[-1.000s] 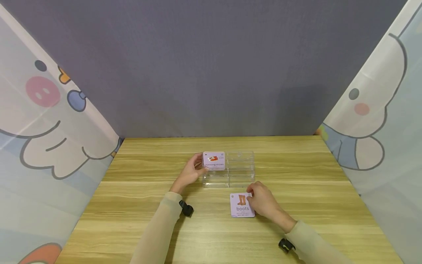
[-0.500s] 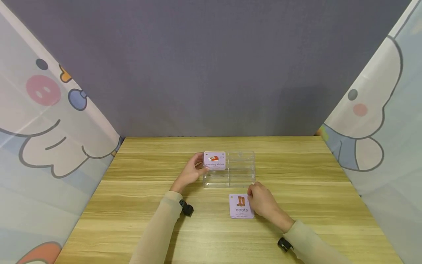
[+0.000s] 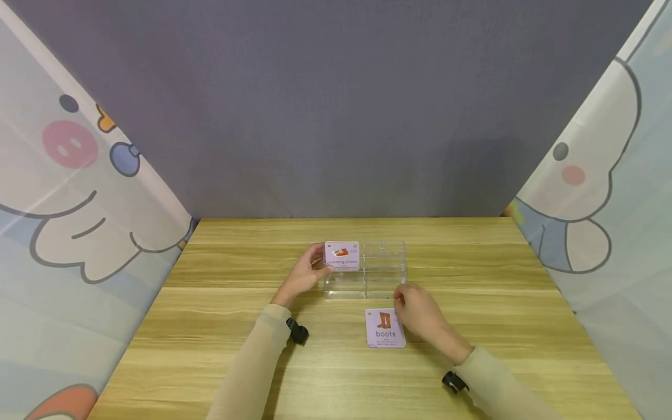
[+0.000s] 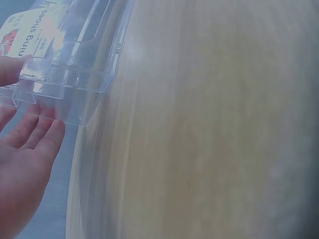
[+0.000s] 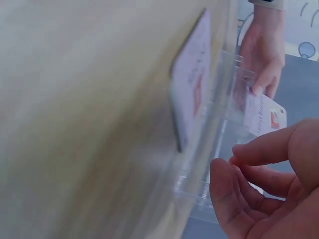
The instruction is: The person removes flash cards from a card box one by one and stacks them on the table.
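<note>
boots card [image 3: 385, 330], just beside right hand [image 3: 422, 313]

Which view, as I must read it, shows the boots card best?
The head view: the boots card faces it nearly whole, word and picture clear. The right wrist view has it steeply slanted, word unreadable; the left wrist view doesn't show it.

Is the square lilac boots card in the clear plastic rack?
No, the boots card lies on the light wooden table, outside the rack.
</note>
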A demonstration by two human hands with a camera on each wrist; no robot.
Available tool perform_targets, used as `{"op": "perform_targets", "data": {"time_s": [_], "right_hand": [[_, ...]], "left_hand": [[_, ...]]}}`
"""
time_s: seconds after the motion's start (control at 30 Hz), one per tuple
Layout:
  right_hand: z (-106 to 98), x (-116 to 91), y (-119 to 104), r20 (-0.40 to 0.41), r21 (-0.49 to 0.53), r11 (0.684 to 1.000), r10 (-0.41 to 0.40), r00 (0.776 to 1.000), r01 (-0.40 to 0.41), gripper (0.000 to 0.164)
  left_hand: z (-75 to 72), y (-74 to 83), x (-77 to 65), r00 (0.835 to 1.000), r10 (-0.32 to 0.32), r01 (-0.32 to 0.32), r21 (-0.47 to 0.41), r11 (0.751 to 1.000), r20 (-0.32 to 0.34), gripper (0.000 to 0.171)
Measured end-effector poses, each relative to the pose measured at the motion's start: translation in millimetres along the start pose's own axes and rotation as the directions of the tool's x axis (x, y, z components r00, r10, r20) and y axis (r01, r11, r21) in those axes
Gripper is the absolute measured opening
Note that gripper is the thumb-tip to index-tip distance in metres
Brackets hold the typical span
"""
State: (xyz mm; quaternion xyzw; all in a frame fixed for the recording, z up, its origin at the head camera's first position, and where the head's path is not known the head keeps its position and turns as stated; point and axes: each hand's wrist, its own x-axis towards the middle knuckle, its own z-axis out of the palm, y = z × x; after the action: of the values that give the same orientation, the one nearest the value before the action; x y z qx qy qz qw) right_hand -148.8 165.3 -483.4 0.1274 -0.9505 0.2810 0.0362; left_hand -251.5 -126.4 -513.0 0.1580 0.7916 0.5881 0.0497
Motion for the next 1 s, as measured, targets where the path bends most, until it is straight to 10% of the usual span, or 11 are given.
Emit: {"op": "perform_targets", "data": {"time_s": [1.0], "right_hand": [[-31.7,28.3,-23.8,-0.101,0.016,0.996,-0.089,0.991,0.091,0.004]], "left_hand": [[0.0,0.5,-1.7,1.000,-0.011,0.011,0.009,1.000,0.008,0.065]]}}
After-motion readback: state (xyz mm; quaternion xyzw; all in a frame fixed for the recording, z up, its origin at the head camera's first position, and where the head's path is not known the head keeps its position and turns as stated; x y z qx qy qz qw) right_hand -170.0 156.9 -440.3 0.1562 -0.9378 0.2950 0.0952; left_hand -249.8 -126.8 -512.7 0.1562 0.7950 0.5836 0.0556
